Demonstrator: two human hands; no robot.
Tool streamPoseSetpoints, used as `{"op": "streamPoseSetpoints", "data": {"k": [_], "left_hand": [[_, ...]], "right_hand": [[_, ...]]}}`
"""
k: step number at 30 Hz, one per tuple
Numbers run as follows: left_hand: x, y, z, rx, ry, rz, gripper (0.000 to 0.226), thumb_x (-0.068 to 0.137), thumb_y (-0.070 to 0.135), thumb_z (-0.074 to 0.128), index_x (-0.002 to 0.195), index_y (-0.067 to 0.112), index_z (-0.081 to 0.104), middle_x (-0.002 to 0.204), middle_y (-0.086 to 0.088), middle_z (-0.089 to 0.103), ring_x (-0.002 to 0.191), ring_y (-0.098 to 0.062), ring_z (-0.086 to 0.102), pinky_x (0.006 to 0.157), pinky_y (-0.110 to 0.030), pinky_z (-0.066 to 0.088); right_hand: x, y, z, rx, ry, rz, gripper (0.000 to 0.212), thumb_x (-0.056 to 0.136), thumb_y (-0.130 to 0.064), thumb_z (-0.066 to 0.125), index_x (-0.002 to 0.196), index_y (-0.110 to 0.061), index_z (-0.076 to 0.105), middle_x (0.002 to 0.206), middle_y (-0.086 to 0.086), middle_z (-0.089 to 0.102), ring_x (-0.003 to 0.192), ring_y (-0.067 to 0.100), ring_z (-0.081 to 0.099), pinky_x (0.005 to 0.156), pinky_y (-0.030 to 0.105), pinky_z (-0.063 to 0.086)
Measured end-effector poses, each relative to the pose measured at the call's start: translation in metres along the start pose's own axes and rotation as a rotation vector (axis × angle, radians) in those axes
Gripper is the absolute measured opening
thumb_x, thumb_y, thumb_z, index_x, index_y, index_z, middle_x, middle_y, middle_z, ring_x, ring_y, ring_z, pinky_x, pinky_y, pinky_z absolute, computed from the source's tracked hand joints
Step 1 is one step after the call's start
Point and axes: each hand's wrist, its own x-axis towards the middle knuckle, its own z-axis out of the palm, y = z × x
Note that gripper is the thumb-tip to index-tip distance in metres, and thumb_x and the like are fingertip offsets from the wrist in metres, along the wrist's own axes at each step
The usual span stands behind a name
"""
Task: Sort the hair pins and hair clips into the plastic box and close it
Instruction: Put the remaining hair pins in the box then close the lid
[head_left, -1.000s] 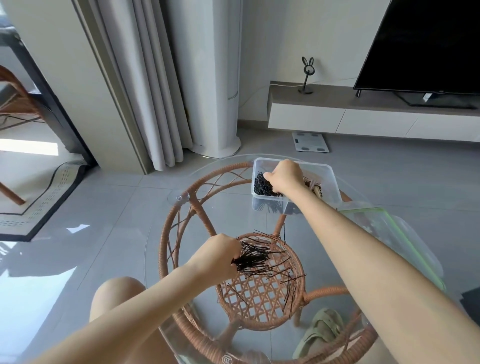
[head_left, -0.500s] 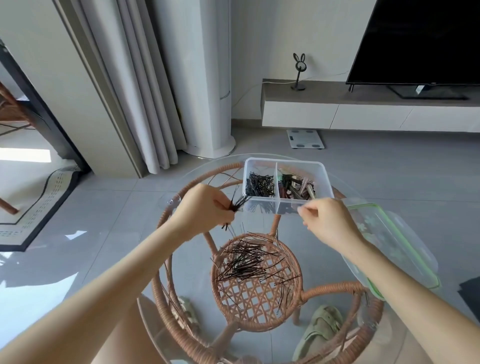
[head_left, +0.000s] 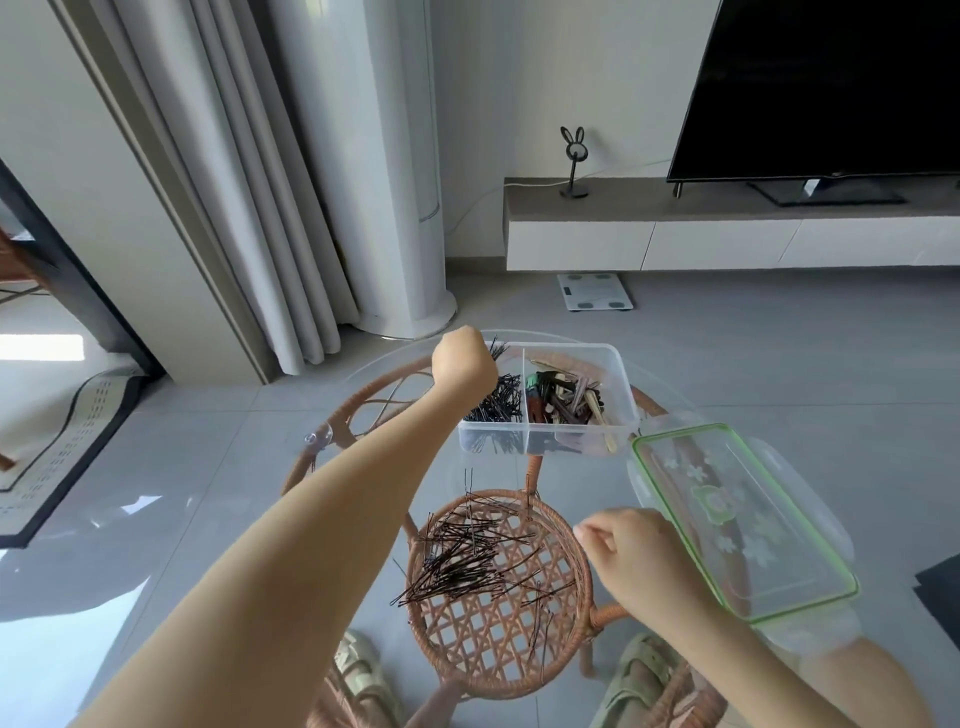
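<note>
Nearest the camera, the right hand (head_left: 636, 558) hangs over the glass counter (head_left: 249, 499) with its fingers curled loosely inward; whether anything is pinched between them cannot be told. Just to its left lies a loose heap of black hair pins (head_left: 467, 553), too many and too tangled to count, spread on the glass above the round woven rattan shelf (head_left: 498, 639) that shows through it. A few stray pins lie apart at the heap's right edge.

To the right of the hand, one clear lid (head_left: 737, 519) with a green seal rim lies flat on the counter, off the box, printed with pale flowers.

Farther on stands one clear plastic box (head_left: 621, 379), open, split by a single wall into two compartments. The left compartment holds a dense layer of black pins (head_left: 501, 408). The right compartment holds a jumble of hair clips (head_left: 566, 400) in brown, black, tan and one green; their number cannot be made out.

The left hand (head_left: 464, 357) is clenched over the far left corner of the box, above the pin compartment, gripping a small bunch of black pins whose ends fan out past its knuckles.

Under the glass, two pale green sandals (head_left: 636, 680) show at the bottom edge.

Beyond the counter, on the grey floor, sits one white bathroom scale (head_left: 595, 291), then a low media shelf with one rabbit-eared stand (head_left: 573, 161) and one dark television (head_left: 831, 88)
</note>
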Motion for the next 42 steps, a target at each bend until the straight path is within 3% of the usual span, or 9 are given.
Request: {"op": "streamPoseSetpoints", "data": {"k": [9,12,16,19,22,24,31,34,42], "left_hand": [[-0.004,0.004,-0.004,0.234,-0.303,0.099,0.030,0.089,0.000,0.043,0.116,-0.007,0.053,0.113,-0.018,0.066,0.071,-0.026,0.066,0.065,-0.031,0.054],[-0.009,0.002,-0.020,0.160,-0.366,0.122,0.019,0.090,0.012,0.048,0.101,0.002,0.060,0.086,-0.012,0.070,0.078,-0.029,0.071,0.057,-0.028,0.052],[-0.037,-0.027,-0.032,0.011,-0.033,0.225,0.031,0.090,0.021,0.046,0.084,0.001,0.070,0.076,-0.011,0.065,0.074,-0.026,0.061,0.074,-0.033,0.055],[-0.080,-0.071,-0.012,-0.094,0.096,0.267,0.048,0.095,0.037,0.040,0.088,-0.001,0.070,0.082,-0.016,0.073,0.076,-0.031,0.066,0.063,-0.029,0.048],[-0.111,-0.109,0.024,-0.126,-0.005,0.279,0.066,0.094,0.053,0.023,0.108,0.007,0.067,0.113,-0.012,0.070,0.098,-0.025,0.068,0.089,-0.033,0.053],[-0.121,-0.119,0.046,-0.184,-0.072,0.228,0.050,0.100,0.042,0.024,0.132,0.016,0.052,0.141,-0.002,0.051,0.133,-0.018,0.046,0.113,-0.030,0.030],[-0.111,-0.105,0.074,-0.298,-0.111,0.213,0.045,0.102,0.033,0.020,0.140,0.026,0.041,0.150,0.001,0.037,0.147,-0.014,0.013,0.119,-0.030,0.007],[-0.116,-0.106,0.074,-0.446,-0.157,0.185,0.043,0.101,0.034,0.023,0.131,0.025,0.053,0.143,-0.001,0.048,0.145,-0.018,0.022,0.117,-0.035,0.021],[-0.161,-0.121,0.048,-0.728,-0.344,0.199,0.032,0.096,0.041,0.038,0.108,0.030,0.065,0.119,0.011,0.066,0.114,-0.006,0.058,0.109,-0.032,0.039]], "right_hand": [[-0.001,0.006,0.003,-0.085,0.018,-0.022,0.030,0.094,-0.027,0.042,0.085,-0.015,0.067,0.076,-0.003,0.066,0.064,0.004,0.049,0.048,0.007,0.026],[-0.004,0.005,0.000,-0.091,0.018,-0.016,0.028,0.095,-0.026,0.041,0.085,-0.016,0.065,0.072,-0.008,0.059,0.064,0.003,0.046,0.049,0.007,0.026],[-0.006,0.007,0.007,0.058,0.060,-0.008,0.028,0.095,-0.021,0.044,0.112,-0.008,0.062,0.108,0.004,0.066,0.100,0.019,0.060,0.084,0.020,0.044],[0.003,0.006,0.026,0.117,-0.002,0.004,0.042,0.097,-0.024,0.040,0.136,-0.007,0.041,0.144,0.009,0.041,0.135,0.021,0.035,0.111,0.024,0.021],[0.017,-0.012,0.049,0.115,-0.043,-0.015,0.049,0.099,-0.028,0.031,0.144,-0.011,0.021,0.154,0.004,0.016,0.143,0.018,0.011,0.111,0.023,-0.001],[0.023,-0.029,0.061,0.136,-0.010,-0.033,0.049,0.100,-0.029,0.026,0.145,-0.012,0.017,0.154,0.001,0.008,0.142,0.015,0.002,0.112,0.025,-0.003],[0.016,-0.056,0.079,0.290,-0.064,-0.059,0.046,0.100,-0.028,0.027,0.143,-0.014,0.028,0.147,0.008,0.038,0.137,0.025,0.031,0.111,0.035,0.031],[0.006,-0.053,0.068,0.460,-0.086,-0.069,0.042,0.100,-0.022,0.030,0.141,-0.015,0.033,0.119,-0.010,0.060,0.109,-0.002,0.052,0.090,0.007,0.037],[-0.041,-0.008,0.033,0.402,-0.013,-0.005,0.051,0.086,-0.011,0.058,0.132,-0.025,0.043,0.129,-0.010,0.052,0.114,-0.006,0.042,0.105,0.026,0.035]]}}
